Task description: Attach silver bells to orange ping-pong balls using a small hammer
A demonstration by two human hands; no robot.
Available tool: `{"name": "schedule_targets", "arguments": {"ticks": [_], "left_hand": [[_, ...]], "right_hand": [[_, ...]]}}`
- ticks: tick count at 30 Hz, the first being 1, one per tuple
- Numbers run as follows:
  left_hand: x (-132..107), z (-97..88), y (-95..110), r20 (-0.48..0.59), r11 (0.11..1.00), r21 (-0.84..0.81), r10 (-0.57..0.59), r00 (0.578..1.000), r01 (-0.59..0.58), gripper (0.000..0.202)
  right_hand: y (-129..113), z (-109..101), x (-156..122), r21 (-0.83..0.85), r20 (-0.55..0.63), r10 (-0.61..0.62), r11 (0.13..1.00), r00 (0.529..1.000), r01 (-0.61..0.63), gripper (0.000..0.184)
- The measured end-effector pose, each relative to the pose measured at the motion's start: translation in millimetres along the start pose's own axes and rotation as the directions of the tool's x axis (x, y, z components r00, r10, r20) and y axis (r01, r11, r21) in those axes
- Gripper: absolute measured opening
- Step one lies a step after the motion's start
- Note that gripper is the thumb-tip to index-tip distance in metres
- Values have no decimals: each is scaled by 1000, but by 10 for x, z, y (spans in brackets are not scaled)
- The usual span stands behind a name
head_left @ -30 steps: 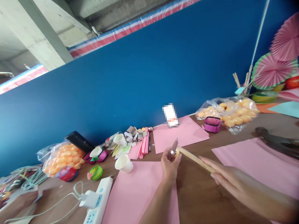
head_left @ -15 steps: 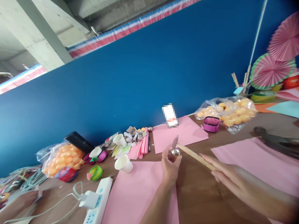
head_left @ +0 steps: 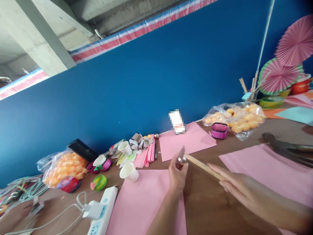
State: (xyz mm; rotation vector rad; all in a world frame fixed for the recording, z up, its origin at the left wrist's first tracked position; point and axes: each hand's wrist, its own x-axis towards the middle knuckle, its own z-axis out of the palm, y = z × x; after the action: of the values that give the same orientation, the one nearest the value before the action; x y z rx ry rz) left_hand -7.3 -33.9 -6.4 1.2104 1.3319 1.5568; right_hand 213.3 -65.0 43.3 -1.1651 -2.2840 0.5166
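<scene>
My left hand [head_left: 178, 174] is closed around a shiny silver metal ball [head_left: 181, 160], with a yellowish part just below it. A pointed grey piece [head_left: 182, 150] sticks up beside the ball at my fingertips; what it belongs to is unclear. My right hand [head_left: 236, 182] grips a flat, light wooden stick [head_left: 204, 167] by its near end. The stick's far tip reaches the ball's right side; whether they touch I cannot tell. Beneath my left forearm lies a pink paper sheet [head_left: 144, 202], with a white paper cup [head_left: 129, 172] at its far left corner.
A white power strip [head_left: 104, 209] with a plugged-in charger stands left. Bags of orange plastic eggs [head_left: 70, 166] and yellow eggs [head_left: 246, 120] lie further back. At right are pink paper [head_left: 266, 173] and a dark-handled tool [head_left: 281, 143]. Another person's hand [head_left: 16, 212] is at lower left.
The silver ball has turned a little in my left hand and shows a different side. My right hand and the stick have shifted slightly left. The other person's hand has moved, with a small box there.
</scene>
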Motion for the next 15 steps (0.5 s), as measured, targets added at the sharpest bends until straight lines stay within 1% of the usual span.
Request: {"name": "schedule_targets", "arguments": {"ticks": [2,3,7,9,12,15], "left_hand": [[2,-3,-3,-22,1000,8,10,1000,-9,38],[4,-4,-5,-32,1000,18,18,999,-17,38],[12,-6,-26,-63,991,112,85,994,-77,37],[13,-3,-42,-62,987,136,92,994,-83,36],[9,6,-45,-56,990,120,84,995,-76,36],[2,13,-15,-55,994,83,71,996,-66,41]], "right_hand": [[-13,6,5,9,77,-22,1000,997,21,47],[-20,4,10,16,96,-21,1000,995,20,47],[-49,-21,27,37,57,10,999,998,-12,48],[-55,-29,27,40,69,-3,999,998,0,47],[-52,-33,20,42,94,-15,999,995,11,47],[-41,-35,14,45,72,-2,999,997,-1,47]]}}
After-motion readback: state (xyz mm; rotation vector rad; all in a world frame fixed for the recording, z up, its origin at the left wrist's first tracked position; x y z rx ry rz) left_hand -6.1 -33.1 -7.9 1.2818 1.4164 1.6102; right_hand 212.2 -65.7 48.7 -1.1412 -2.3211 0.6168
